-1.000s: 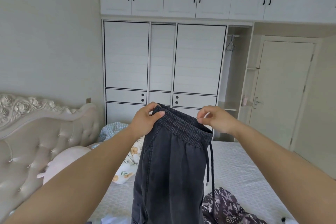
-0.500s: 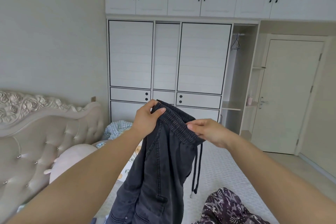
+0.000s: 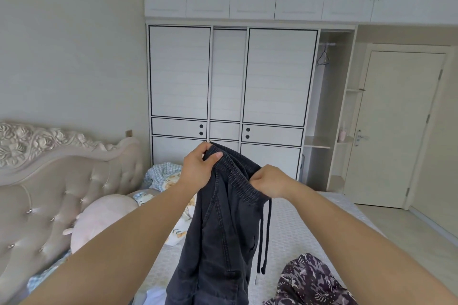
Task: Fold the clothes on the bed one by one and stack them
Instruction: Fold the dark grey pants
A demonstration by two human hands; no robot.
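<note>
Dark grey trousers (image 3: 220, 235) with an elastic waistband and black drawstrings hang in the air above the bed (image 3: 292, 225). My left hand (image 3: 198, 168) pinches the far end of the waistband, thumb on top. My right hand (image 3: 269, 182) grips the near end of the waistband, fingers curled into the cloth. The legs drop out of sight at the lower edge. A dark patterned garment (image 3: 309, 282) lies crumpled on the bed at the lower right.
A padded headboard (image 3: 49, 193) and a pink pillow (image 3: 99, 218) are at the left. Floral and checked bedding (image 3: 161, 176) is bunched by the wardrobe (image 3: 228, 77). White cloth (image 3: 155, 296) shows at the bottom. A closed door (image 3: 396, 129) stands right.
My two hands have come closer together, bunching the waistband, and the right hand has dropped lower. The trousers swung left and the view shifted slightly.
</note>
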